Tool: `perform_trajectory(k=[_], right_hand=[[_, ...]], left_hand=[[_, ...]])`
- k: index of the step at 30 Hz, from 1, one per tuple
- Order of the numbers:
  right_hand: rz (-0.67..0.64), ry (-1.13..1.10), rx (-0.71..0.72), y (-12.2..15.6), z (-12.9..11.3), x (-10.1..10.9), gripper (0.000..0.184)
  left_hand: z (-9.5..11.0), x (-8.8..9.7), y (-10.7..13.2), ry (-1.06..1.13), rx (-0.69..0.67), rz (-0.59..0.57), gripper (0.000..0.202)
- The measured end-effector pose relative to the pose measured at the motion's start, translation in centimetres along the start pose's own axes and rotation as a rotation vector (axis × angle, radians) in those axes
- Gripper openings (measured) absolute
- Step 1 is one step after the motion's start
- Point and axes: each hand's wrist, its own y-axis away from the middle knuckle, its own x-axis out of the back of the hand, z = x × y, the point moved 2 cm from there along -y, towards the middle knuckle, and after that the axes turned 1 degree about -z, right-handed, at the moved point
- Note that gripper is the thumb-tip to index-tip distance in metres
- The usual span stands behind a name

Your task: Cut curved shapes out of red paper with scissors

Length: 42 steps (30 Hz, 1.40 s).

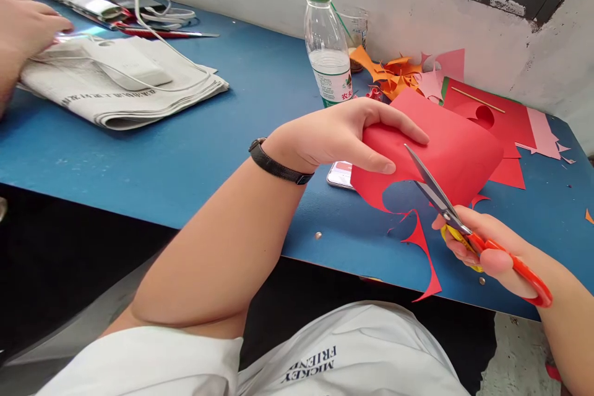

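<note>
My left hand [348, 130] grips a sheet of red paper [445, 142] at its left side, thumb and fingers on top, the rest hidden beneath. In my right hand [496, 247] is a pair of scissors [440, 195] with red and yellow handles. The scissor blades are apart, with the paper's near edge between them. A curved notch is cut into that edge. From it hangs a thin red offcut [424, 253], over the table's front edge. Partly under the paper lies a phone [341, 174].
Beyond the paper stands a water bottle [327, 43] with a green cap, beside a glass [357, 28]. Orange scraps [394, 74] and red sheets [505, 117] lie at the back right. Folded newspapers [120, 99] with a white cable are at left, near another person's hand [28, 31].
</note>
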Motion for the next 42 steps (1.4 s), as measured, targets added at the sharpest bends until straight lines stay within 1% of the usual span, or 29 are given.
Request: perform_trajectory(k=[7,12,17,23,28,32,37,42], right_hand=[[-0.019,-0.016,-0.022,0.2,0.3,0.1,0.1],[-0.02,0.03,0.001,0.2,0.2,0.1,0.1],[-0.031,0.024,-0.028,0.3,0.1,0.0,0.1],[-0.044,0.021,-0.033,0.4,-0.3,0.0,0.098],[-0.044,0.026,-0.009,0.5,-0.7,-0.1,0.094],[-0.053,0.021,0.004,0.5,-0.6,0.0,0.089],[-0.052,0.011,-0.024,0.5,-0.6,0.0,0.093],[-0.036,0.023,-0.031,0.4,-0.8,0.0,0.094]], left_hand=[[0.1,0.0,0.1,-0.007,0.008,-0.043,0.049],[0.0,0.0,0.2,0.003,0.019,-0.09,0.052],[0.2,0.1,0.1,-0.008,-0.007,-0.061,0.05],[0.6,-0.1,0.1,-0.02,-0.011,-0.057,0.049],[0.7,-0.2,0.1,-0.043,-0.037,-0.041,0.046],[0.7,-0.2,0.1,-0.031,-0.016,-0.055,0.047],[0.9,-0.1,-0.1,-0.024,-0.018,-0.044,0.049],[0.7,0.0,0.0,-0.048,-0.05,-0.061,0.051]])
